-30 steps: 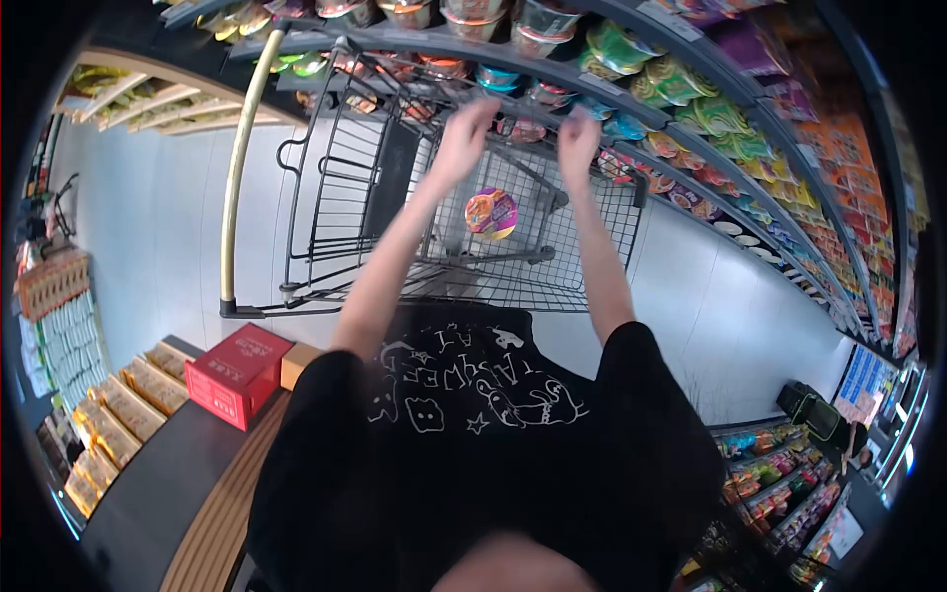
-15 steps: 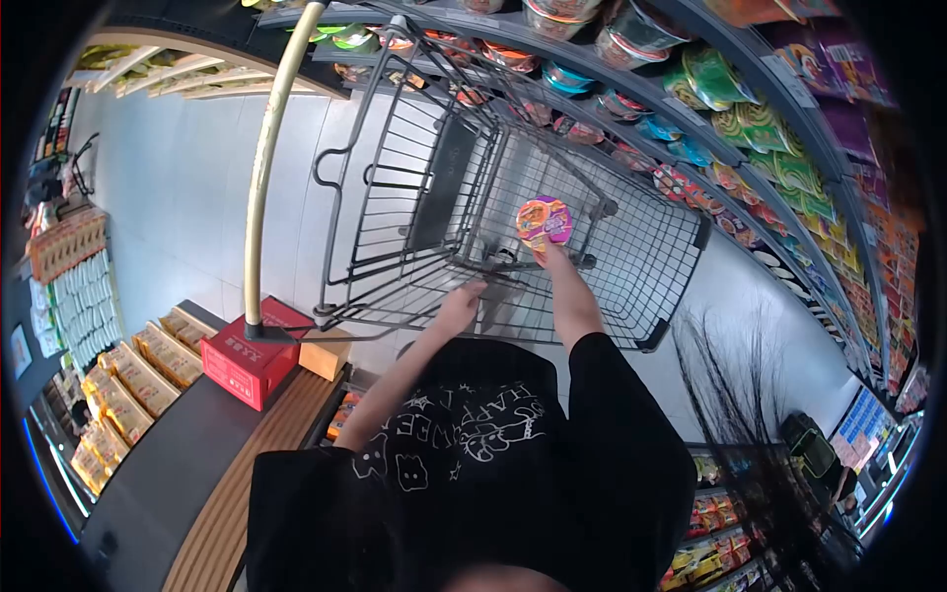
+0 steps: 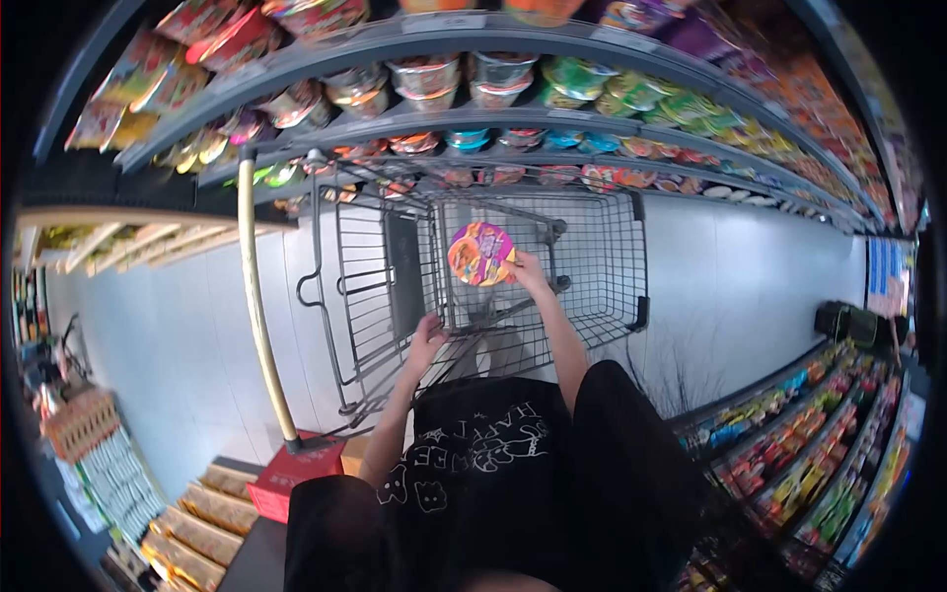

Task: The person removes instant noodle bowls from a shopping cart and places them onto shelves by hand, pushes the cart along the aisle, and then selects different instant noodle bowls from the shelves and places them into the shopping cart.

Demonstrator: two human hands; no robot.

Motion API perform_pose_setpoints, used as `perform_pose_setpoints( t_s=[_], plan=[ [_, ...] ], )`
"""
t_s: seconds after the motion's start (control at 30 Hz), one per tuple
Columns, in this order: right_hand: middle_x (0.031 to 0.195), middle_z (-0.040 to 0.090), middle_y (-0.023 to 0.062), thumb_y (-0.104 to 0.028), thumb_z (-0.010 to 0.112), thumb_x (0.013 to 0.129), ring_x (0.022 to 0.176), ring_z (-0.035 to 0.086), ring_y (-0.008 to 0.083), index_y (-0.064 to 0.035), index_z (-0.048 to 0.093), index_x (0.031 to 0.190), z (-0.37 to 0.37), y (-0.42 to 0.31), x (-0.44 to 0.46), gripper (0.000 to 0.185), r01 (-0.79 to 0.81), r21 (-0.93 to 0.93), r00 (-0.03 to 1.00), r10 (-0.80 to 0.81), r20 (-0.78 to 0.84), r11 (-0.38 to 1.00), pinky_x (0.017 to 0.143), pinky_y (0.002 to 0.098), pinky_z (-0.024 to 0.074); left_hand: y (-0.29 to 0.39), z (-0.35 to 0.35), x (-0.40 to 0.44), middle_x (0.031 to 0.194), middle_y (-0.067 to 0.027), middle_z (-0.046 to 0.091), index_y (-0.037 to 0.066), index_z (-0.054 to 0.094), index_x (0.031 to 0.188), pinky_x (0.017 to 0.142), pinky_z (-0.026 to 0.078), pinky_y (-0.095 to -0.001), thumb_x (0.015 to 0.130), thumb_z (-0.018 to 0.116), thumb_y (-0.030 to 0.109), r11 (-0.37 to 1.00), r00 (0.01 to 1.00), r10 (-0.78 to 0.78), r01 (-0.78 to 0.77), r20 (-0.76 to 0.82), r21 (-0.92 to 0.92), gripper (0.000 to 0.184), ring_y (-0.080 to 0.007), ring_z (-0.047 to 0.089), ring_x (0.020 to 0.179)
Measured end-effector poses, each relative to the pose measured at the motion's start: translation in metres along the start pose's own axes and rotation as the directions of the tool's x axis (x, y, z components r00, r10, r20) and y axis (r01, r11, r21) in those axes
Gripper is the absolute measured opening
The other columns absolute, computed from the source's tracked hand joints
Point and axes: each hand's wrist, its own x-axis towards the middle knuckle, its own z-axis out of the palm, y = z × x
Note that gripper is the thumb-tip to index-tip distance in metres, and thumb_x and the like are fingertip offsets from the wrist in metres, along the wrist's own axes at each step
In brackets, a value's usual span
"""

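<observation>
My right hand (image 3: 529,270) is closed on the edge of an instant noodle bowl (image 3: 480,254) with a round purple and orange lid. The lid faces up, and the bowl is held over the shopping cart (image 3: 592,286). My left hand (image 3: 427,338) is by the cart's near side with its fingers slightly apart and nothing in them. I cannot tell whether it touches the wire. The cart stands crosswise before me, its pale yellow handle (image 3: 258,296) to the left and its wire basket to the right.
Beyond the cart runs a shelf (image 3: 395,123) packed with noodle bowls and bags. A red box (image 3: 286,483) sits at lower left beside several yellow packages (image 3: 197,533). More shelves of colourful packets (image 3: 789,464) are at lower right. A dark green bin-like container (image 3: 853,324) stands far right.
My view has turned toward the far shelf, so more of it shows. The bowl in my right hand is now left of that hand, its lid turned differently. My left hand appears lower and farther left.
</observation>
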Motion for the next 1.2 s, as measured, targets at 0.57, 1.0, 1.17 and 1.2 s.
perform_pose_setpoints(
  t_s=[0.57,1.0,1.17,1.2],
  plan=[
    [0.131,0.011,0.0183,-0.022,0.079,0.05,0.122,0.018,0.0292,-0.0097,-0.011,0.131,-0.163,-0.122,-0.191,0.121,0.563,-0.388,0.788,-0.615,-0.013,0.73,0.099,0.0393,0.0219,0.166,0.214,0.012,0.133,-0.0073,0.021,0.014,0.009,0.132,0.094,0.03,-0.0438,0.077,0.045,0.053,0.862,0.859,0.021,0.245,0.512,-0.445,0.077,-0.0224,0.026,0.12],
    [0.122,0.029,0.0184,-0.02,0.078,0.054,0.11,0.038,0.0245,-0.004,-0.006,0.128,-0.374,-0.363,-0.028,0.112,0.929,-0.02,0.356,-0.909,-0.218,0.369,0.086,0.0331,0.0403,0.481,0.345,0.121,0.13,-0.0131,0.024,0.014,-0.003,0.133,0.091,0.037,-0.0348,0.062,0.067,-0.003,0.498,0.467,0.832,-0.866,0.301,-0.033,0.101,-0.0229,0.041,0.11],
    [0.119,0.034,0.0169,-0.016,0.075,0.059,0.106,0.043,0.0211,-0.0076,0.002,0.129,-0.397,-0.409,0.003,0.101,0.942,-0.019,0.326,-0.928,-0.18,0.335,0.086,0.0315,0.0404,0.528,0.347,0.147,0.133,-0.016,0.015,0.017,-0.004,0.132,0.088,0.04,-0.0353,0.065,0.067,0.001,0.457,0.423,0.852,-0.889,0.307,-0.043,0.099,-0.0257,0.041,0.109],
    [0.119,0.035,0.0171,-0.016,0.075,0.059,0.106,0.043,0.0212,-0.0074,0.002,0.129,-0.398,-0.414,0.011,0.101,0.948,-0.009,0.312,-0.937,-0.157,0.317,0.086,0.0312,0.0405,0.532,0.347,0.149,0.133,-0.016,0.015,0.017,-0.004,0.132,0.088,0.04,-0.0353,0.065,0.067,0.001,0.452,0.421,0.856,-0.891,0.3,-0.038,0.099,-0.0257,0.041,0.109]
  ],
)
